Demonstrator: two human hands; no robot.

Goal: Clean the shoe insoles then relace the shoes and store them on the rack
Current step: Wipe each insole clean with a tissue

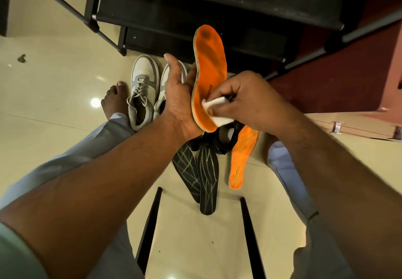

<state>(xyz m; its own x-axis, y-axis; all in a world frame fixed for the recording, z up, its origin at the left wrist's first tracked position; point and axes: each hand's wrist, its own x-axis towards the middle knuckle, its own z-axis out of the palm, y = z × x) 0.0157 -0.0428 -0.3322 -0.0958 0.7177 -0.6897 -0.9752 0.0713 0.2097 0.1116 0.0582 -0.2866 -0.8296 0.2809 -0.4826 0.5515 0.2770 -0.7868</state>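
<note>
Your left hand [179, 95] cradles the orange insole [207, 76] from behind, upright in front of you, palm against its back at the heel end and thumb raised clear, so the hand is spread rather than clamped. Your right hand [250, 102] pinches a folded white wipe [217, 113] between thumb and curled fingers, pressed on the insole's face near the heel.

Judge the insole light and springy: thin foam that bends along its length and gives under pressure. The toe end stands free above your hand with nothing behind it, so it will likely flex away once the wipe climbs there; slide your supporting palm up behind wherever you rub. Hold by the edges or the back, not the damp face, which may turn slick.

Its partner, the second orange insole [241, 159], lies on the floor [54, 78] beside two black insoles [200, 176]. The grey-and-white shoes [144, 87] wait before the black rack [195, 13].
</note>
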